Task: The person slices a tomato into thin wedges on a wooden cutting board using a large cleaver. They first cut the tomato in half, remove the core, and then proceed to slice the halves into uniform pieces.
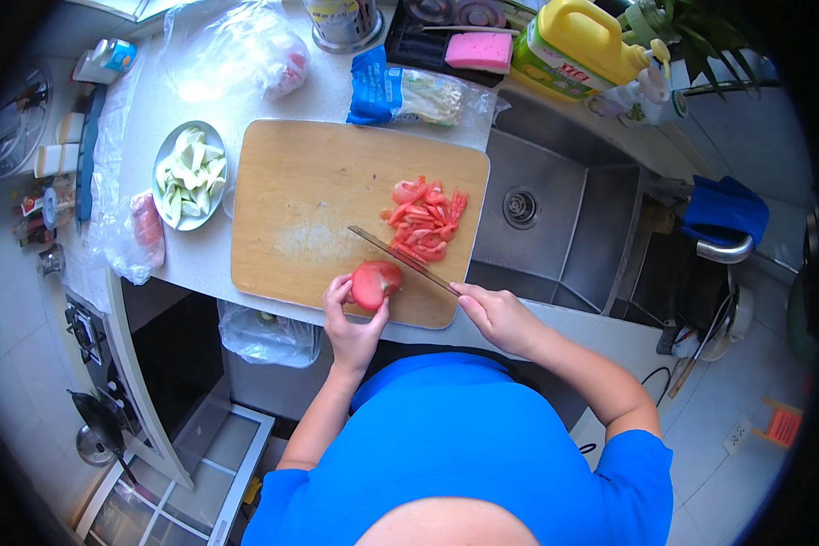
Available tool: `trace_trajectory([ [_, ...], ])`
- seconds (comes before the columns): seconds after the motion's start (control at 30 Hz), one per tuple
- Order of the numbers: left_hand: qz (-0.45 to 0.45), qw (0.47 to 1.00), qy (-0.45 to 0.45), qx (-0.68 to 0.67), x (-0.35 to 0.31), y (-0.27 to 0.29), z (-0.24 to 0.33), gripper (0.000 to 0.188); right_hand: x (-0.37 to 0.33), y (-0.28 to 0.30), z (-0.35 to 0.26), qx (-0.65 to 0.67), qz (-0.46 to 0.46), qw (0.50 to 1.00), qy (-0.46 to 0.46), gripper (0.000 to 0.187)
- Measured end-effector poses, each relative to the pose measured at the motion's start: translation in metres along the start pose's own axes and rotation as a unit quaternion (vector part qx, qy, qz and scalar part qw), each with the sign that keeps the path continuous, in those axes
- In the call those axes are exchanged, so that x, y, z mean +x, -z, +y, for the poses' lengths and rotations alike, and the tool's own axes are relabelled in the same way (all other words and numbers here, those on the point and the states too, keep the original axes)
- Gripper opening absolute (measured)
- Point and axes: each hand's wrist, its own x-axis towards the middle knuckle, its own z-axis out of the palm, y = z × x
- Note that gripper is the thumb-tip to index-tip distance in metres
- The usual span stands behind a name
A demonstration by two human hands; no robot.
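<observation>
My left hand [350, 320] grips a red tomato [371, 284] at the near edge of a wooden cutting board [291, 182], thumb and fingers on either side of it. My right hand [498, 318] is closed around the handle end of a kitchen knife [400, 258]. Its blade slants up and to the left, just past the tomato; whether the two touch I cannot tell. Beyond the blade, a heap of cut tomato pieces [426, 217] lies on the right part of the board. Pale wet marks show on the wood near the middle.
Left of the board stands a bowl [221, 146] of pale green vegetable pieces [189, 177]. A blue and clear packet [400, 96] lies behind the board. The steel sink [573, 196] adjoins its right side, with a yellow jug [578, 45] and pink sponge [479, 52] behind. A plastic bag [268, 335] hangs below the counter.
</observation>
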Motion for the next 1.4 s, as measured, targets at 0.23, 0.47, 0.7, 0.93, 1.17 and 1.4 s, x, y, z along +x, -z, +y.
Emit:
trace_trajectory([
  [0.23, -0.011, 0.998, -0.020, 0.064, 0.003, -0.010, 0.013, 0.061, -0.036, 0.007, -0.033, -0.096, -0.052, 0.992, -0.058, 0.039],
  [0.47, 0.000, 0.998, -0.015, 0.056, -0.003, -0.015, 0.009, 0.060, -0.008, -0.024, -0.021, -0.090, -0.014, 0.995, -0.045, 0.040],
  [0.7, 0.028, 0.999, 0.023, -0.012, -0.004, -0.018, -0.004, 0.060, 0.025, -0.054, 0.003, -0.035, 0.065, 0.997, 0.005, 0.037],
  [0.93, -0.045, 0.993, 0.044, -0.103, 0.002, -0.009, -0.007, 0.060, -0.011, -0.029, 0.004, -0.032, 0.044, 0.996, -0.070, 0.036],
  [1.17, -0.034, 0.998, 0.000, -0.043, -0.004, -0.009, -0.007, 0.061, 0.019, -0.062, -0.003, -0.144, 0.086, 0.986, 0.016, 0.038],
  [1.4, -0.009, 0.973, -0.207, 0.105, 0.012, 0.012, -0.002, 0.064, 0.032, -0.051, -0.001, -0.083, 0.065, 0.994, 0.017, 0.037],
])
